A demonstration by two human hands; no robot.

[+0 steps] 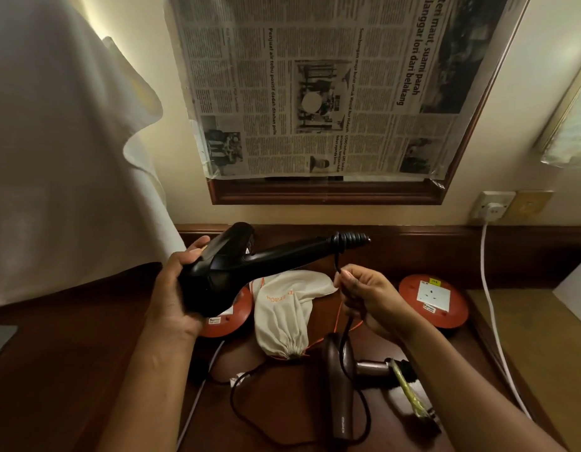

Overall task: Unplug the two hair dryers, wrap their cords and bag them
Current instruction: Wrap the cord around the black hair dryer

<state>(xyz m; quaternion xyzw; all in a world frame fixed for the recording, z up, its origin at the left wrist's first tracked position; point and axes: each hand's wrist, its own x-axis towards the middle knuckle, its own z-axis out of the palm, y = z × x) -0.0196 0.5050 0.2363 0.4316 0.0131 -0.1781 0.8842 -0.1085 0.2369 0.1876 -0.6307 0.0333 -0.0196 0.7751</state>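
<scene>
Far wall (191,177): cream, warmly lit. A dark wood frame (325,194) hangs on it, covered with newspaper (315,86) under clear plastic. Left: a pale curtain (54,141) hangs down to the counter. Right: a white wall socket (493,205) with a white cable (488,288) running toward the near side. Counter (87,353): dark reddish wood with a raised back edge.

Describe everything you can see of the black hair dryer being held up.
The black hair dryer looks like glossy plastic, held above the wooden desk with its handle pointing right. The left hand grips its body. Cord is coiled round the handle's end, and the right hand pinches the black cord hanging from there.
</scene>
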